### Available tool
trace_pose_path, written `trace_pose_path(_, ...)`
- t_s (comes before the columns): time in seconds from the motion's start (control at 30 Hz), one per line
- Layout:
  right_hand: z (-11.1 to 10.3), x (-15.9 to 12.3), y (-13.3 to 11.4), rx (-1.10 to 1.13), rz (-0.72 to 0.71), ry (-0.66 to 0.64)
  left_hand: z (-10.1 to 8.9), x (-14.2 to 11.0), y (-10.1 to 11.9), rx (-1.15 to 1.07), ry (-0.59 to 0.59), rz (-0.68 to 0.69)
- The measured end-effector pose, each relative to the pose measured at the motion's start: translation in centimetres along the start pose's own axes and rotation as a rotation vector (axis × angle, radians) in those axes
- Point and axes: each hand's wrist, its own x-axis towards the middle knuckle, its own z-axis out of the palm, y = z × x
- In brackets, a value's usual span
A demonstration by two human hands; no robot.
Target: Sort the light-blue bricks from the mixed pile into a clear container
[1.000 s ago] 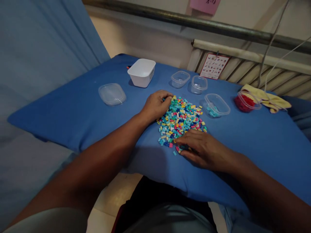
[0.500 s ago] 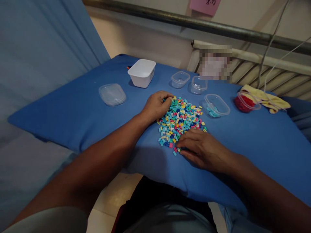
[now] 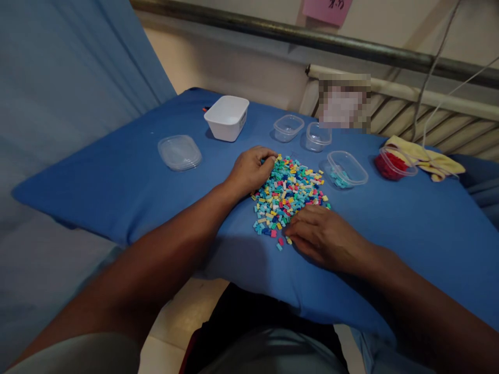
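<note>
Two clear tubs (image 3: pixel 286 137) standing beyond brick pile (image 3: pixel 287 189), blocking way — blue cloth (image 3: pixel 421 228) lying open between right hand (image 3: pixel 325 236) and red-filled tub (image 3: pixel 410 170).

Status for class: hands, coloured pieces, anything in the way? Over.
Left hand and right hand both at coloured pieces; grip unclear. Pieces heaped on blue cloth. Nearest tub, right of pieces, seemingly not blocking.

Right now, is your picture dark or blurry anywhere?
Head view: dim overall; a shadow darkens the blue cloth near its front edge; the pile of bricks shows clear colours but soft detail; a pixelated patch hides whatever is behind it.
</note>
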Motion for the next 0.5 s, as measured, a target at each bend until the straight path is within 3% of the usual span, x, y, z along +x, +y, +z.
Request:
trace_pose_path(0.17, -0.29, -0.33, 0.33, -0.099, 0.072, 0.175, 0.07, 0.04, -0.16, -0.001, 0.002, -0.002)
trace_pose_path(0.37, -0.02, -0.5, 0.08, -0.044, 0.162, 0.088, 0.19, 0.07, -0.22, -0.009, 0.0, -0.026)
trace_pose_path(0.5, -0.37, -0.48, -0.26, -0.031, 0.198, 0.116, 0.23, 0.07, -0.31, -0.011, 0.003, -0.026)
